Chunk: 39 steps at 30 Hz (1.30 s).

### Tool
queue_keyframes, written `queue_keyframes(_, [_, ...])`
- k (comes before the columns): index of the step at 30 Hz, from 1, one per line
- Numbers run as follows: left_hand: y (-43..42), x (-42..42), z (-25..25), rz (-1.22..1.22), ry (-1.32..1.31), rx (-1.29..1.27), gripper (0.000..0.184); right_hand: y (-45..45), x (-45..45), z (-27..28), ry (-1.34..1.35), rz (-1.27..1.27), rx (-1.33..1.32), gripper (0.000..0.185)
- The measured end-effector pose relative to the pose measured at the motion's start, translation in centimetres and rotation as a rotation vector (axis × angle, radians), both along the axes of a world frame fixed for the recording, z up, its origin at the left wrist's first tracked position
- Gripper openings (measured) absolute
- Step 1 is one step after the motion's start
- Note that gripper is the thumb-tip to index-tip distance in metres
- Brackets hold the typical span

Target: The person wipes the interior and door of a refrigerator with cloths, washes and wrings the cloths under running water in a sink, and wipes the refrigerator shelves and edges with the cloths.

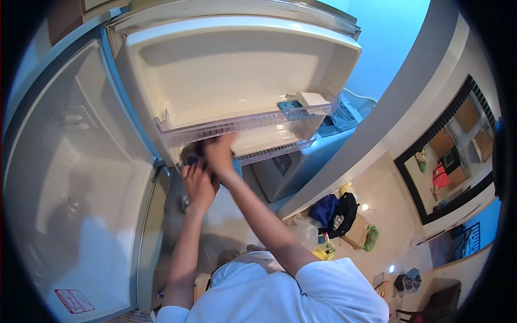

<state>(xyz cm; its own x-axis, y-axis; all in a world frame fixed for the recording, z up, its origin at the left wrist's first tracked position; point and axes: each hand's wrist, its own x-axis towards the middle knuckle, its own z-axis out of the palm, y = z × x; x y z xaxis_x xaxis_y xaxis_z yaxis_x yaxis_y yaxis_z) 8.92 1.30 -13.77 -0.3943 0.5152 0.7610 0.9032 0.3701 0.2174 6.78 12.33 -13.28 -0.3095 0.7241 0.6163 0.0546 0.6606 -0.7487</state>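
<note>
The door of an opened fridge [242, 59] stands in front of me, with a clear plastic door shelf [247, 126] across it and a second, lower shelf [274, 152] beneath. My right hand [219, 156] is at the left end of the lower shelf, fingers curled around something dark; motion blurs it. Just below and left, close against it, is my left hand [199, 185], its fingers bent at a dark object too hidden to name. A bit of blue material [237, 168] shows beside my right wrist.
On the upper shelf's right end lie a white box [311, 99] and a blue-green piece [290, 105]. The fridge interior [81, 161] is at left. A pale appliance [291, 172] stands behind the door. Bags [336, 212] and a cardboard box [355, 232] sit on the floor at right.
</note>
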Motion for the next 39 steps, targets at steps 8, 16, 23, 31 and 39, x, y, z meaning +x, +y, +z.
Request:
queue_keyframes(8, [-1.4,-0.2,1.6,-0.122,-0.063,-0.064,0.027,7.4,6.0,3.7,-0.389,0.661,0.322,0.046])
queue_keyframes(16, [-3.0,0.4,4.2,0.033,-0.038,0.282,0.026,11.4,12.3,5.6,-1.193,-0.029,0.002,0.051])
queue_keyframes(23, [-3.4,1.6,3.1,0.142,0.029,-0.076,0.034,1.9,3.8,1.6,-0.611,0.595,0.295,0.021])
queue_keyframes(31, [-3.8,-1.1,2.9,0.136,0.045,-0.294,0.037,4.7,9.6,6.7,-0.711,0.167,-0.034,0.044])
queue_keyframes(39, [-2.1,-0.3,2.9,-0.124,-0.082,0.000,0.027,4.1,6.7,3.2,-0.753,0.377,0.189,0.041])
